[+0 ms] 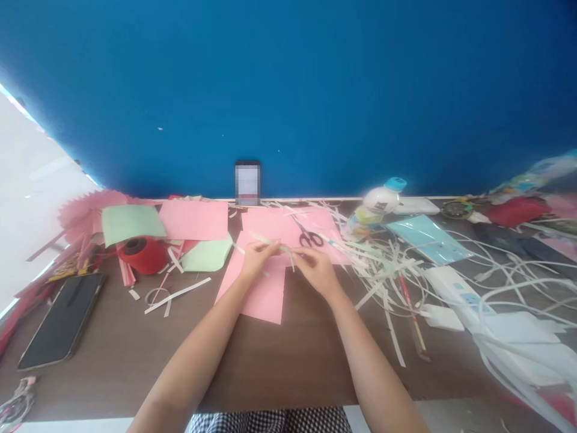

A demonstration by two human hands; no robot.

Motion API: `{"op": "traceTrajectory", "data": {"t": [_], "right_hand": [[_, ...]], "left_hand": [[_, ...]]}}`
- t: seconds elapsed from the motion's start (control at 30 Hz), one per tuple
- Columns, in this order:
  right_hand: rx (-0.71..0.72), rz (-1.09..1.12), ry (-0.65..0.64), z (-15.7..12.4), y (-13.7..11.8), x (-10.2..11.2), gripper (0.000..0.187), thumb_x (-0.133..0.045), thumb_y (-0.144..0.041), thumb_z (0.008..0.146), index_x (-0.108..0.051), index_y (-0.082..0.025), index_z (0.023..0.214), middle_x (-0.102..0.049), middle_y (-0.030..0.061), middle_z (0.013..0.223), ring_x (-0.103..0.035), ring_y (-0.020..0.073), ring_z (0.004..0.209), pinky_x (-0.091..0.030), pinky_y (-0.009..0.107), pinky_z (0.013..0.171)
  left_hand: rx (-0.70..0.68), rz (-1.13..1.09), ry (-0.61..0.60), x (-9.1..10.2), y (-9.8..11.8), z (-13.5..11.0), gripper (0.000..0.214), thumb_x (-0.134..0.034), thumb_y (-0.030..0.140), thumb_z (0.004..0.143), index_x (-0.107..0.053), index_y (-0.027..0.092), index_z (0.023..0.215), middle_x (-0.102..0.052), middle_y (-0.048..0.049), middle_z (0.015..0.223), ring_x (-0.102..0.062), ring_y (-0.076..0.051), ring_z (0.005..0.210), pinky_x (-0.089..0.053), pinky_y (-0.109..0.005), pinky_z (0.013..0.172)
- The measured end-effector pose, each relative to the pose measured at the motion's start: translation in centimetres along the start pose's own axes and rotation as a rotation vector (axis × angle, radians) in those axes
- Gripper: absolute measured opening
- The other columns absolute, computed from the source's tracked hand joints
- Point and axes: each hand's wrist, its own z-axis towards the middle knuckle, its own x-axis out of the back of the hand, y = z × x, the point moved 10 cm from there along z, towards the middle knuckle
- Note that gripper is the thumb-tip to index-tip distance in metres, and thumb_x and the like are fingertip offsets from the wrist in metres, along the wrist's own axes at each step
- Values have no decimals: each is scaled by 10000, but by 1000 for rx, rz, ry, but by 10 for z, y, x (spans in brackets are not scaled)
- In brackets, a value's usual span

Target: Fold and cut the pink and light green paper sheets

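Between both hands, above pink paper sheets (265,304), stretches a narrow pale green paper strip (285,247). My left hand (256,257) pinches it with thumb and fingertips. From the other side, my right hand (317,269) has its fingertips closed on the strip's end, which bends down there. Just beyond the right hand, scissors with dark handles (311,239) lie on the pink paper. Light green sheets (207,255) sit left of the hands.
A red spool (143,255) and a large phone (63,322) lie left. Another phone (247,183) leans on the blue wall. At right are a heap of paper strips (383,264), a bottle (376,204), a power strip (460,294) and tangled white cables (509,282).
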Motion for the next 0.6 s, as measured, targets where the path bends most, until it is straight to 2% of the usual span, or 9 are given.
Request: {"op": "traceTrajectory", "data": {"t": [0.07, 0.2, 0.27, 0.37, 0.4, 0.53, 0.6], "right_hand": [[8, 11, -9, -1, -2, -1, 155, -540, -299, 776, -642, -191, 823, -645, 57, 853, -604, 195, 842, -521, 312, 702], [22, -61, 7, -3, -1, -1, 233, -621, -356, 709, -630, -212, 893, -586, 75, 942, -583, 211, 870, -516, 259, 521], [68, -162, 41, -4, -3, 0, 249, -638, -347, 693, -632, -230, 913, -588, 66, 941, -581, 211, 861, -517, 276, 542], [150, -281, 113, -5, -9, 5, 172, -611, -294, 718, -645, -243, 879, -624, 41, 877, -582, 208, 861, -511, 335, 700], [158, -286, 131, -5, -10, 6, 147, -596, -281, 728, -647, -241, 860, -633, 38, 858, -583, 208, 867, -510, 335, 707], [126, -205, 146, -4, -7, 10, 113, -566, -284, 749, -650, -222, 791, -647, 46, 814, -596, 209, 861, -519, 263, 534], [140, -210, 143, -4, -8, 10, 105, -573, -287, 743, -650, -221, 767, -652, 40, 796, -607, 201, 826, -519, 263, 527]], "left_hand": [[-13, 42, 3, 0, 3, -1, 282, -685, 373, 625, -704, 116, 742, -685, -95, 768, -633, -206, 724, -522, -295, 654], [-13, 73, 12, 0, 4, -2, 289, -675, 383, 633, -706, 122, 754, -683, -96, 765, -630, -223, 748, -525, -291, 610], [-18, 69, 14, 0, 4, -2, 287, -673, 383, 637, -706, 124, 755, -681, -97, 761, -628, -229, 765, -526, -300, 624], [-42, 26, 14, 2, 3, 0, 282, -677, 372, 638, -705, 122, 767, -680, -100, 798, -626, -217, 775, -520, -319, 695], [-51, 5, 17, 3, 3, 1, 282, -680, 367, 637, -704, 122, 776, -679, -102, 820, -626, -211, 776, -515, -327, 721], [-71, -51, 16, 4, 3, 3, 284, -684, 353, 638, -700, 122, 803, -670, -109, 886, -623, -210, 810, -498, -357, 781], [-72, -65, 0, 3, 3, 4, 284, -684, 349, 639, -700, 123, 808, -668, -114, 901, -618, -219, 838, -494, -364, 789]]}}
